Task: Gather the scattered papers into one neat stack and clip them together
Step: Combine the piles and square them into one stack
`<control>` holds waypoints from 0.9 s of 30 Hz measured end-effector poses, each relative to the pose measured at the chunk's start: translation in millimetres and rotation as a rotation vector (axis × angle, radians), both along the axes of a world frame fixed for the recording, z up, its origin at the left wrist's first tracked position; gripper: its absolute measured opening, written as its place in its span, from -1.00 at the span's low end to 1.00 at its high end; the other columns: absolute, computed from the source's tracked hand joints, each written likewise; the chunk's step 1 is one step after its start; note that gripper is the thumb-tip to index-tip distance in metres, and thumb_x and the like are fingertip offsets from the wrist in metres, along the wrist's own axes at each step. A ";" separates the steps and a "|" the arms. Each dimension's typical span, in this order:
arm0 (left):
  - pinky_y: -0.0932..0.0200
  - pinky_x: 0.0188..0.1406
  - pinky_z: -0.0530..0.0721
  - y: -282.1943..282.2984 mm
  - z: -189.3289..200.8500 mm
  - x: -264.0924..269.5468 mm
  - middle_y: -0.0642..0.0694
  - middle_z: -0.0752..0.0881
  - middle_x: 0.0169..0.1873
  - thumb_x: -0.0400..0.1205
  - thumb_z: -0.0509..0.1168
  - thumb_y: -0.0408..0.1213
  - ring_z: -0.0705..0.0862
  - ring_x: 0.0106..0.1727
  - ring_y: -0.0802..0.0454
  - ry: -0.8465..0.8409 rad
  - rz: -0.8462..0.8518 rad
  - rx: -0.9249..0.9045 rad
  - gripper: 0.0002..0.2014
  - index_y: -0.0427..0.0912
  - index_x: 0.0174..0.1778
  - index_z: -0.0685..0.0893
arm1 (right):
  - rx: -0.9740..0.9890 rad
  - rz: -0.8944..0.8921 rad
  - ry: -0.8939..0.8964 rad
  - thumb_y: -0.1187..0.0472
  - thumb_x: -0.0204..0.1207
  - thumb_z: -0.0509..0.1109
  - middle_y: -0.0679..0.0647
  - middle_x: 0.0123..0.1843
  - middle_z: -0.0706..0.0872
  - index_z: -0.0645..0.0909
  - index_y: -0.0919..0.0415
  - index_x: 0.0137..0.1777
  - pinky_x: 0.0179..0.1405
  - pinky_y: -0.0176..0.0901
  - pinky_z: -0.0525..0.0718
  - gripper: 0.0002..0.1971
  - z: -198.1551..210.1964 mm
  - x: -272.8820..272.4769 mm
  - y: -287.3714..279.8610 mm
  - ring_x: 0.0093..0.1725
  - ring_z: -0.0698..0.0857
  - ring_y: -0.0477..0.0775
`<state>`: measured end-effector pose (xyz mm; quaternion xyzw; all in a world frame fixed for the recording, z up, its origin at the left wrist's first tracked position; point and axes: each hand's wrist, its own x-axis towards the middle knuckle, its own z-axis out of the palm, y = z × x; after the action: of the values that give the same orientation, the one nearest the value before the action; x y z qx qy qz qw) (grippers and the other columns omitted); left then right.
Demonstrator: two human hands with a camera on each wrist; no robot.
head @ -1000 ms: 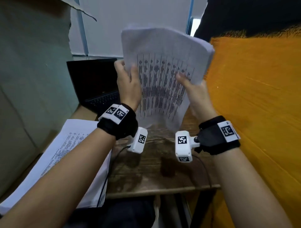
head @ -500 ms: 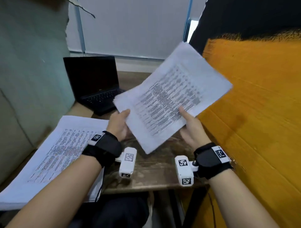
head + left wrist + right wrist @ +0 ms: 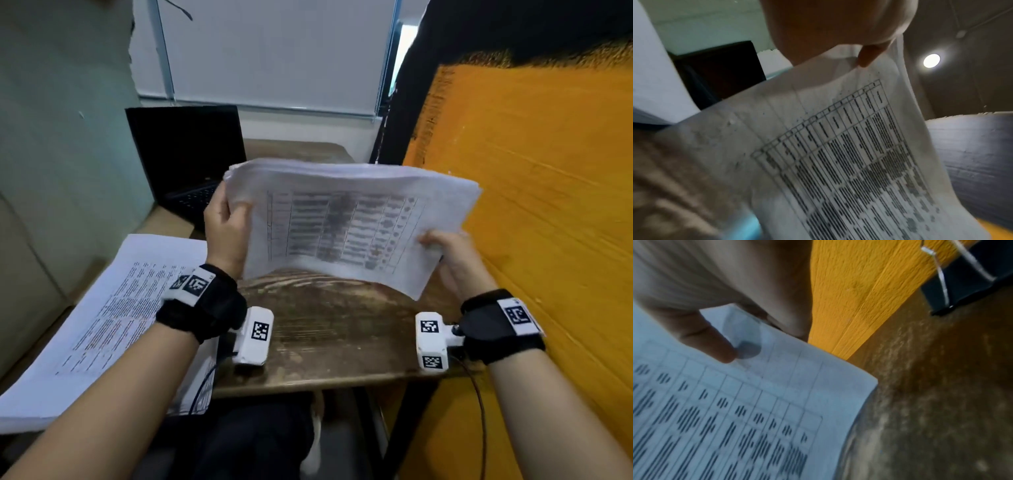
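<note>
Gripping the sheaf of papers (image 3: pixel 342 222) by opposite short edges, the left hand (image 3: pixel 227 229) and right hand (image 3: pixel 455 257) each pinch it, thumb on the printed face. It hangs above the tabletop (image 3: pixel 325 335), probably for squaring its edges; the binder clip (image 3: pixel 970 277) waits near the right edge.

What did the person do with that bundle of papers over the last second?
Both hands turned the sheaf of papers from upright, through a slant, to lying sideways, and brought it lower over the wooden table. The left hand and right hand kept their grip throughout. The second paper pile and laptop stayed put.
</note>
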<state>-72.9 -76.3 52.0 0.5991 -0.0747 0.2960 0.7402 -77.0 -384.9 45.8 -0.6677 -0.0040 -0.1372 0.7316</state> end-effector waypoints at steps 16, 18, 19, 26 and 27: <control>0.31 -0.44 0.60 7.2 -34.8 11.4 0.05 0.73 -0.53 0.53 0.12 -0.57 0.68 -0.49 0.18 0.427 -0.153 0.071 -0.79 -0.29 -0.30 0.61 | -0.196 -0.128 -0.024 0.47 0.40 0.31 0.10 0.10 0.70 0.53 0.29 0.25 0.06 -0.02 0.72 -0.61 -7.7 -6.9 5.9 0.13 0.69 0.07; 0.21 -0.27 0.69 8.5 -37.5 11.4 -0.12 0.80 -0.28 0.50 0.20 -0.51 0.75 -0.28 0.01 0.443 -0.224 0.124 -0.81 -0.36 -0.07 0.69 | -0.382 -0.355 -0.170 0.38 0.46 0.42 0.12 0.49 0.46 0.23 0.18 0.59 0.48 0.02 0.48 -0.29 -4.6 -6.8 8.6 0.52 0.44 0.10; 0.22 -0.28 0.70 9.1 -36.8 11.4 -0.15 0.79 -0.24 0.44 0.25 -0.45 0.75 -0.26 -0.01 0.444 -0.237 0.121 -0.77 -0.35 -0.03 0.70 | -0.593 -0.468 -0.304 0.33 0.46 0.44 0.13 0.61 0.30 0.11 0.15 0.67 0.61 0.01 0.27 -0.18 -2.0 -7.5 13.2 0.63 0.28 0.09; 0.33 -0.43 0.70 5.2 -30.8 10.7 -0.26 0.73 -0.17 0.32 0.23 -0.39 0.71 -0.23 -0.09 0.474 -0.284 0.106 -0.65 -0.38 0.02 0.67 | -1.497 -0.412 -0.555 0.55 0.42 0.27 0.22 0.63 0.34 0.16 0.01 0.68 0.61 0.37 0.06 -0.15 4.0 1.2 43.0 0.63 0.29 0.25; 0.34 -0.45 0.69 4.2 -30.4 10.4 -0.26 0.72 -0.21 0.38 0.23 -0.44 0.70 -0.26 -0.08 0.473 -0.277 0.096 -0.73 -0.38 -0.03 0.66 | -1.523 -0.395 -0.554 0.56 0.42 0.21 0.20 0.65 0.31 0.12 0.01 0.69 0.61 0.37 0.05 -0.15 4.7 1.7 46.2 0.63 0.28 0.24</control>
<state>-62.5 -72.2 21.6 0.6701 0.0051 0.0399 0.7412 -75.2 -338.7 50.5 -0.9103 -0.1583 -0.3822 0.0148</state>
